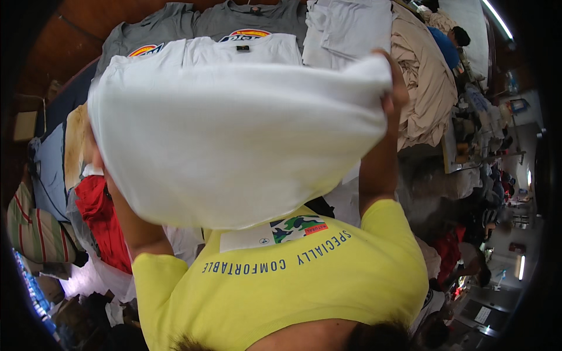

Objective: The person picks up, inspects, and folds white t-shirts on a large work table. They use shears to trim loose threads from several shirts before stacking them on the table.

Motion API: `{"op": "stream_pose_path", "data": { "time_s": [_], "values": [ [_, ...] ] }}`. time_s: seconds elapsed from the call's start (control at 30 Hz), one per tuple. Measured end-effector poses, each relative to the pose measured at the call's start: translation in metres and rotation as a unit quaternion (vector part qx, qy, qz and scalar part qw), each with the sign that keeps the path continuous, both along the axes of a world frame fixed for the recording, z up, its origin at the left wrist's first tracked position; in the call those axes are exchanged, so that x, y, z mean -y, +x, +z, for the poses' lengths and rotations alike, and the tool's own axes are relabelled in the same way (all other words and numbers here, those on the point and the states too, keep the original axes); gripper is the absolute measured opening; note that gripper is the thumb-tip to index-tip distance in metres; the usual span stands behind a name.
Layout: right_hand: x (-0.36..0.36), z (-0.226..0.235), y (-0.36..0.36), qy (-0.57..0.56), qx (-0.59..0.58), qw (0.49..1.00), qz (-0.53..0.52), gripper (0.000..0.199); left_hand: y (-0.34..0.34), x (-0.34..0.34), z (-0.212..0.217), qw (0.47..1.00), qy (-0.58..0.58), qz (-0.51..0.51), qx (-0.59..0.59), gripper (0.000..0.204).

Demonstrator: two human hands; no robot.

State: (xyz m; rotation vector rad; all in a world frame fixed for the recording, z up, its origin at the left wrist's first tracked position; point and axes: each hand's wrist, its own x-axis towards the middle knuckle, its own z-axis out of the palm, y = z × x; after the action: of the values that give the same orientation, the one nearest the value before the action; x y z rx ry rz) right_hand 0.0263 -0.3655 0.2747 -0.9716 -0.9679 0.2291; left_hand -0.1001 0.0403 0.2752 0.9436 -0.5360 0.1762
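A wide white cloth (234,146), probably a shirt, is stretched in the air before my chest, its lower edge sagging and blurred. My right hand (396,90) is closed on its upper right corner. At the cloth's left edge is my left hand (93,146), mostly covered by fabric and smeared, apparently gripping that side. Just beyond, white shirts (205,50) lie on the table, one with a dark neck label. Grey shirts (263,17) with a colourful chest print lie farther back.
A stack of folded white cloth (345,29) sits at the back, beside a heap of beige fabric (421,76) on the right. Red cloth (102,219) in clear plastic lies to my left, near a striped cushion (44,228). Other people (474,266) are at the far right.
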Motion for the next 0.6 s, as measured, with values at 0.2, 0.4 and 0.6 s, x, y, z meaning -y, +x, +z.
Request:
{"op": "stream_pose_path", "data": {
  "time_s": [0.2, 0.4, 0.6],
  "values": [
    [-0.067, -0.014, 0.133, 0.122, -0.237, 0.949, -0.170, 0.043, 0.180, -0.028, 0.009, 0.981, 0.054, 0.130, -0.131, 0.048],
    [0.001, -0.172, 0.084, -0.411, 0.083, 0.890, -0.176, 0.035, 0.123, -0.028, -0.159, 0.780, 0.481, 0.395, -0.070, 0.035],
    [0.068, -0.244, 0.020, -0.524, 0.178, 0.811, -0.188, 0.027, 0.004, 0.038, -0.218, 0.712, 0.681, 0.170, 0.025, 0.038]
  ]
}}
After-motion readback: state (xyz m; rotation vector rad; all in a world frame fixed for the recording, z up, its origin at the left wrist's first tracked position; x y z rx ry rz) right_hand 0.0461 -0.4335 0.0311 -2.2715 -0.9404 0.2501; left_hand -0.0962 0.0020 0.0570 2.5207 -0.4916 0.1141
